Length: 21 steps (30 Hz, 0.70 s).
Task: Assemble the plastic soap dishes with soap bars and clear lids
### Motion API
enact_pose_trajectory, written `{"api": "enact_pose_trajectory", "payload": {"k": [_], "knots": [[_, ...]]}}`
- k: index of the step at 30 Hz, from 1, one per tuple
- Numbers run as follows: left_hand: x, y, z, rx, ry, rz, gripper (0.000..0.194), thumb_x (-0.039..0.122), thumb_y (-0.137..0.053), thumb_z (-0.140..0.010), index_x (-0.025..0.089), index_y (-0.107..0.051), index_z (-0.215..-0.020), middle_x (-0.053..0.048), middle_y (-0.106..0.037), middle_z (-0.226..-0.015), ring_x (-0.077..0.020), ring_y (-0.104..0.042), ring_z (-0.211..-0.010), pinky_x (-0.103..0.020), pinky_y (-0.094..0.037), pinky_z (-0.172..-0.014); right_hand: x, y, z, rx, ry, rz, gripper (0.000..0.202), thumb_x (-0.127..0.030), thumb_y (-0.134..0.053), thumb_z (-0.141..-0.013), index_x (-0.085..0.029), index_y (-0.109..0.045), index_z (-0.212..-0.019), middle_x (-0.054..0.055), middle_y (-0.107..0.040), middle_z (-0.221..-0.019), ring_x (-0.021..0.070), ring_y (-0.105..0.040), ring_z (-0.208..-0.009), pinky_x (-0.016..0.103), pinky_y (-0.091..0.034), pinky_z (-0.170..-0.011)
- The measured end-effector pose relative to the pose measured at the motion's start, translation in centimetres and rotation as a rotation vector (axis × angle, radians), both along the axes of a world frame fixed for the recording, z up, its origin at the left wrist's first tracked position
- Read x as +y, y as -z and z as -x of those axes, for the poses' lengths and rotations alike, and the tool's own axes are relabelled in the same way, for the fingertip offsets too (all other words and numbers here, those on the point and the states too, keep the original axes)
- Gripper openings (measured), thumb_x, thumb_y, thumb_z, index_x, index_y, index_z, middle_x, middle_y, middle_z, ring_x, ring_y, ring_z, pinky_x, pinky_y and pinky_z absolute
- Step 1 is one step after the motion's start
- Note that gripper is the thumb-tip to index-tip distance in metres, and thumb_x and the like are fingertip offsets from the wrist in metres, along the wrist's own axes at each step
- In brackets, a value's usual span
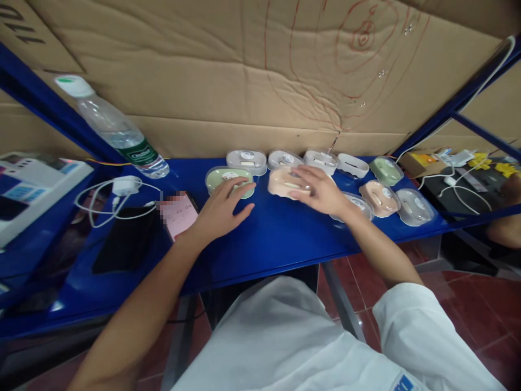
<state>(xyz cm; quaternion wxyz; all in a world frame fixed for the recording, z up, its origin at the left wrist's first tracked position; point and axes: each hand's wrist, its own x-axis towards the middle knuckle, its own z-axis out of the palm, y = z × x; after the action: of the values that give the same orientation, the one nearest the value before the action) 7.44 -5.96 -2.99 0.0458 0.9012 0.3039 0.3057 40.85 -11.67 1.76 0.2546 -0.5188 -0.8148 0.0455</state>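
Note:
My left hand (222, 209) is over the near edge of a light green soap box (215, 176) with a clear lid, its fingers spread and partly covering the box. Whether the fingertips touch the lid I cannot tell. My right hand (323, 190) is around the right end of a peach soap box (279, 183), fingers over the top and thumb at the near side. Behind these two stand grey soap boxes (244, 163), some with round stickers. Under my right wrist, another grey soap box (358, 202) is partly hidden.
Right of my hand are a second peach soap box (378, 198), another green one (386, 171) and a grey one (415, 206). At left lie a pink-screened phone (179, 214), a white charger (126, 185), a black flat object (122, 244) and a water bottle (118, 130). Cardboard (203, 70) lines the back.

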Motion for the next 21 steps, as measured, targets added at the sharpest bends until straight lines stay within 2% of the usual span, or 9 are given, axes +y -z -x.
{"api": "enact_pose_trajectory", "payload": {"k": [3, 6, 8, 11, 13, 15, 16, 19, 21], "knots": [[-0.3, 0.4, -0.4, 0.033, 0.078, 0.056, 0.047, 0.041, -0.057, -0.108, 0.023, -0.060, -0.151, -0.015, -0.057, -0.158, -0.0316, -0.058, -0.146, -0.050, -0.049, -0.123, 1.8, 2.4, 2.3, -0.022, -0.153, 0.014, 0.071, -0.070, -0.059, -0.104, -0.028, -0.056, -0.161, 0.015, -0.057, -0.163, 0.0381, -0.050, -0.154, 0.065, -0.039, -0.129], [-0.4, 0.7, -0.6, 0.109, 0.136, 0.097, 0.046, 0.041, -0.056, -0.108, 0.024, -0.063, -0.150, -0.015, -0.052, -0.164, -0.0340, -0.054, -0.150, -0.053, -0.049, -0.125, 3.0, 4.1, 3.3, -0.027, -0.217, 0.035, 0.071, -0.069, -0.058, -0.105, -0.027, -0.054, -0.162, 0.016, -0.053, -0.167, 0.0371, -0.045, -0.158, 0.065, -0.036, -0.131], [-0.4, 0.8, -0.6, 0.163, 0.160, 0.111, 0.047, 0.038, -0.057, -0.107, 0.023, -0.063, -0.151, -0.016, -0.049, -0.167, -0.0360, -0.052, -0.153, -0.055, -0.047, -0.126, 3.4, 4.1, 3.3, -0.028, -0.263, 0.069, 0.077, -0.073, -0.059, -0.102, -0.027, -0.051, -0.164, 0.015, -0.049, -0.170, 0.0375, -0.041, -0.161, 0.066, -0.034, -0.132], [-0.5, 0.4, -0.6, 0.251, 0.134, 0.116, 0.050, 0.035, -0.056, -0.106, 0.023, -0.061, -0.154, -0.017, -0.048, -0.168, -0.0385, -0.053, -0.151, -0.059, -0.048, -0.123, 3.2, 2.3, 1.3, -0.027, -0.292, 0.142, 0.078, -0.076, -0.063, -0.099, -0.030, -0.054, -0.161, 0.011, -0.053, -0.168, 0.0377, -0.045, -0.159, 0.065, -0.038, -0.131], [-0.6, 0.2, -0.5, 0.295, 0.088, 0.117, 0.050, 0.035, -0.054, -0.107, 0.024, -0.060, -0.155, -0.017, -0.049, -0.168, -0.0392, -0.054, -0.150, -0.059, -0.049, -0.122, 2.8, 0.3, -1.9, -0.011, -0.153, 0.144, 0.064, -0.071, -0.062, -0.102, -0.030, -0.063, -0.152, 0.010, -0.064, -0.157, 0.0364, -0.057, -0.148, 0.061, -0.044, -0.127], [-0.6, 0.1, -0.5, 0.311, 0.049, 0.113, 0.049, 0.035, -0.053, -0.107, 0.024, -0.061, -0.155, -0.017, -0.049, -0.167, -0.0397, -0.054, -0.150, -0.059, -0.049, -0.121, 2.5, -1.2, -6.5, -0.001, 0.121, 0.105, 0.051, -0.063, -0.061, -0.105, -0.027, -0.070, -0.141, 0.012, -0.071, -0.146, 0.0366, -0.064, -0.138, 0.061, -0.045, -0.125], [-0.7, 0.1, -0.5, 0.311, 0.034, 0.110, 0.049, 0.034, -0.053, -0.107, 0.024, -0.061, -0.155, -0.017, -0.050, -0.166, -0.0400, -0.053, -0.150, -0.060, -0.049, -0.121, 2.6, -1.7, -9.0, -0.024, 0.265, 0.102, 0.049, -0.059, -0.063, -0.105, -0.025, -0.070, -0.140, 0.015, -0.070, -0.146, 0.0380, -0.063, -0.139, 0.062, -0.043, -0.125], [-0.7, 0.3, -0.6, 0.301, -0.005, 0.100, 0.050, 0.033, -0.051, -0.108, 0.022, -0.061, -0.155, -0.019, -0.049, -0.166, -0.0416, -0.055, -0.147, -0.062, -0.049, -0.120, 3.7, -1.6, -16.1, -0.161, 0.599, 0.247, 0.064, -0.050, -0.083, -0.094, -0.018, -0.065, -0.146, 0.025, -0.057, -0.160, 0.0409, -0.052, -0.149, 0.063, -0.036, -0.126], [-0.6, 0.5, -0.6, 0.296, -0.018, 0.092, 0.050, 0.033, -0.051, -0.108, 0.023, -0.061, -0.155, -0.019, -0.050, -0.166, -0.0418, -0.057, -0.145, -0.063, -0.050, -0.119, 5.0, -0.9, -19.3, -0.201, 0.682, 0.340, 0.086, -0.046, -0.094, -0.083, -0.013, -0.058, -0.153, 0.032, -0.043, -0.168, 0.0402, -0.044, -0.155, 0.063, -0.032, -0.125]]}}
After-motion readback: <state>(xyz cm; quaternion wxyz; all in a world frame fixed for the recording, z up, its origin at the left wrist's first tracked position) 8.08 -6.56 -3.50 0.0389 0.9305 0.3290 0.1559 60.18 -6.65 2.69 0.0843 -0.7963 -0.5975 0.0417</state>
